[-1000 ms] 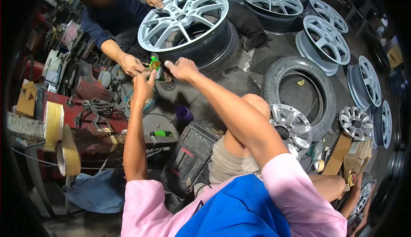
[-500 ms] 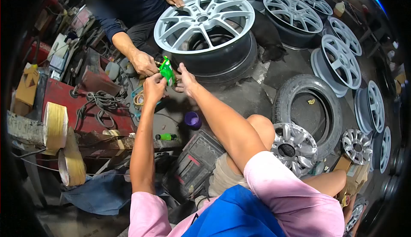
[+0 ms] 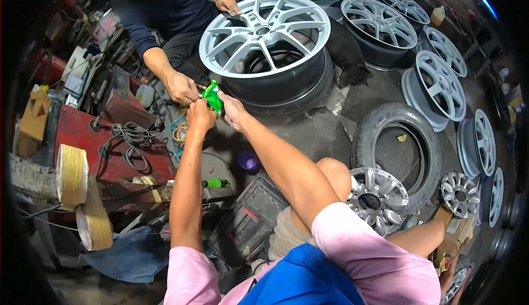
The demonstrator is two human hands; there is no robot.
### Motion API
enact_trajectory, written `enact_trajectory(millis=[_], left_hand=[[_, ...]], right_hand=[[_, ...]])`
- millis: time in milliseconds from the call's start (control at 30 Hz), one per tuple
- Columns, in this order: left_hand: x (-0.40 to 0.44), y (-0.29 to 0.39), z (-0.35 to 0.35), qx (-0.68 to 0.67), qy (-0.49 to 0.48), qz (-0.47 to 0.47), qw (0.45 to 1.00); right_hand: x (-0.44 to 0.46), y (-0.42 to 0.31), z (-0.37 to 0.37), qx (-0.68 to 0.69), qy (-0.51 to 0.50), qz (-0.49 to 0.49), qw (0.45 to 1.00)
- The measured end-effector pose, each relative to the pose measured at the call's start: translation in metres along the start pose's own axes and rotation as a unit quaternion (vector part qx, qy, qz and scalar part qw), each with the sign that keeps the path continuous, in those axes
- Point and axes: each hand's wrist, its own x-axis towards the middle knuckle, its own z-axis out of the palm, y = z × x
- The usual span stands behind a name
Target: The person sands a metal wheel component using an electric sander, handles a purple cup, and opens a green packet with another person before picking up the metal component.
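Observation:
A shiny green packet (image 3: 212, 98) with a white patch is between my hands, just in front of a spoked grey wheel rim (image 3: 263, 30). My left hand (image 3: 201, 116) has its fingers closed on the packet's near left side. My right hand (image 3: 233, 111) holds its right edge, thumb up; part of its grip is hidden behind the packet. A co-worker's hand (image 3: 183, 88) reaches in from the left and meets the packet's upper left side. What those fingers pinch is too small to name. The co-worker's other hand (image 3: 227, 6) rests on the rim.
A purple cup (image 3: 249, 163) and a green-black bottle (image 3: 215, 183) are below my hands. To the right lie a tire (image 3: 395, 156) and a shiny wheel cover (image 3: 378, 201). Several grey rims stand beyond. At left are masking rolls (image 3: 72, 174) and a coiled cable (image 3: 132, 139).
My right hand has closed from an open pose onto the packet's right side. The packet and my left hand appear slightly lower, as the whole view shifts a little.

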Motion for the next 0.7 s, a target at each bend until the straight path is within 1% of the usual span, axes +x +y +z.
enact_trajectory(millis=[67,100,167,300,367,500,600,667,700], left_hand=[[-0.006,0.005,-0.009,0.012,0.056,0.038,0.998],[-0.004,0.005,-0.009,0.011,0.057,0.039,0.998],[-0.002,0.002,-0.011,-0.003,0.018,0.072,0.997],[-0.003,-0.002,-0.009,-0.009,0.0,0.097,0.995],[-0.01,0.0,-0.016,-0.078,0.031,0.183,0.98],[-0.019,0.005,-0.016,-0.107,0.038,0.172,0.978],[-0.009,-0.006,-0.005,-0.095,0.06,0.203,0.973],[-0.001,-0.012,-0.009,-0.076,0.003,0.22,0.973],[-0.001,-0.009,-0.017,-0.064,-0.007,0.22,0.973]], right_hand=[[-0.02,-0.012,0.005,-0.036,-0.004,0.002,0.999],[-0.024,-0.014,0.007,-0.036,-0.005,0.0,0.999],[-0.033,-0.016,0.011,-0.043,0.019,-0.006,0.999],[-0.037,-0.015,0.012,-0.041,0.034,-0.017,0.998],[-0.032,-0.009,0.009,-0.019,0.044,-0.029,0.998],[-0.028,-0.008,0.009,-0.031,0.061,-0.05,0.996],[-0.025,-0.009,0.007,-0.069,0.088,-0.073,0.991],[-0.035,-0.014,0.007,-0.102,0.075,-0.039,0.991],[-0.035,-0.013,0.007,-0.103,0.075,-0.039,0.991]])
